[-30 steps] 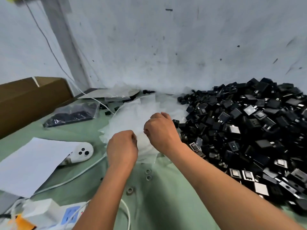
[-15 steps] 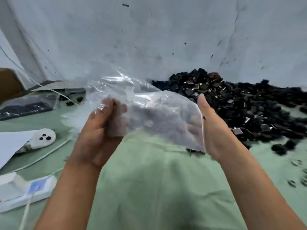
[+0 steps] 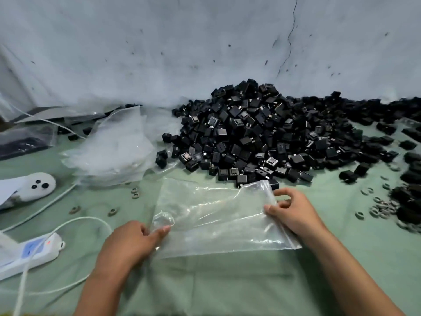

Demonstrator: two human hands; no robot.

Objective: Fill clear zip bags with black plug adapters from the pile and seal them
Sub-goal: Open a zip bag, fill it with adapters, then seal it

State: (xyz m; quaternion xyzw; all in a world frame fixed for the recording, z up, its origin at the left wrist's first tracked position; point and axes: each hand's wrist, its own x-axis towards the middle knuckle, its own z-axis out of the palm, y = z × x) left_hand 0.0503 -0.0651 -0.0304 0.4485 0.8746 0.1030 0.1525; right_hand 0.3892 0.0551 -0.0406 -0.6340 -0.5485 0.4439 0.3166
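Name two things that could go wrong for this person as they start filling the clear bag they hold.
1. The clear zip bag lies flat and limp between the left hand and right hand; its mouth may collapse, spilling adapters.
2. The adapter pile touches the bag's far edge; loose washers nearby might get scooped in.

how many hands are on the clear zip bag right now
2. The left hand pinches the clear plastic zip bag at its near-left corner; the right hand grips its right edge.
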